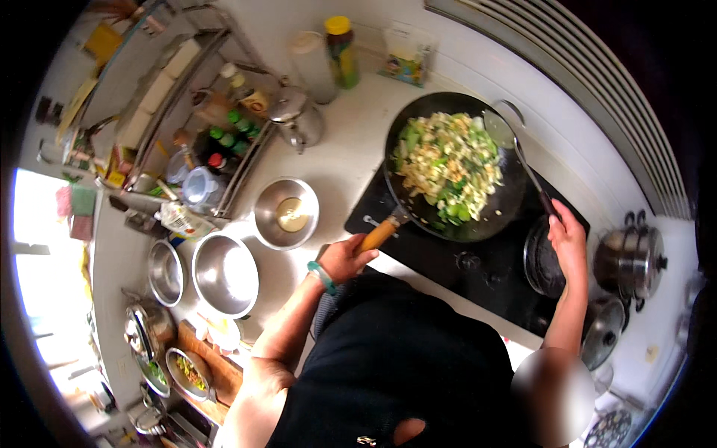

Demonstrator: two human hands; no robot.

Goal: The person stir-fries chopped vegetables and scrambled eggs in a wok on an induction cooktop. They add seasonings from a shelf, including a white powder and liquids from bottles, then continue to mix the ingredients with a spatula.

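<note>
My left hand (343, 258) is wrapped round the wooden handle (379, 234) of a large dark wok (515, 196) on the black stovetop. A green bangle (322, 277) circles that wrist. Chopped green and pale vegetables (450, 166) fill the wok's middle and left side. At the right, my right hand (567, 240) grips the dark handle of a metal spatula (532, 173). The spatula's broad head rests near the wok's far right rim, beside the loop handle (510, 112), apart from most of the vegetables.
Steel bowls (286, 213) stand left of the stove, one holding a little yellowish liquid. A metal pot (296, 116) and a crowded bottle rack (224, 142) lie farther back. A black pan (544, 257) sits on the stove's right side, with a lidded steel pot (629, 257) beyond.
</note>
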